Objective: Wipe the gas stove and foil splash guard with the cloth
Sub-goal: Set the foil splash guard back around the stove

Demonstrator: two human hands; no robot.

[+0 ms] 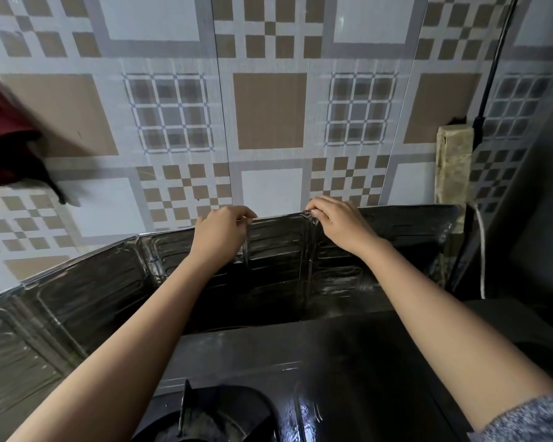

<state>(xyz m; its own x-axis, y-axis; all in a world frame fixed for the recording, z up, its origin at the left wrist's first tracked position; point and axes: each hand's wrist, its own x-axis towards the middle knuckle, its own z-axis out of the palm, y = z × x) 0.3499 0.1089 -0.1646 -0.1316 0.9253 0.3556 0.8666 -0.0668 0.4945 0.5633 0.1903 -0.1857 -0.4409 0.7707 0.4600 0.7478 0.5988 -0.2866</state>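
The foil splash guard (pixel 87 291) stands folded around the back and left of the gas stove (pixel 348 371), its ribbed panels dark and shiny. My left hand (pixel 219 232) pinches the guard's top edge near the middle. My right hand (pixel 336 223) pinches the same top edge a little further right, at a fold. Both forearms reach over the black stove top. A burner with its pan support (pixel 205 413) shows at the bottom centre. No cloth is in either hand, and none is visible on the stove.
A patterned tiled wall (pixel 268 110) rises behind the guard. A dark red garment (pixel 4 141) hangs at the left. A grimy power strip (pixel 454 161) with a black cable and a white cord is on the wall at right. A dark surface lies right of the stove.
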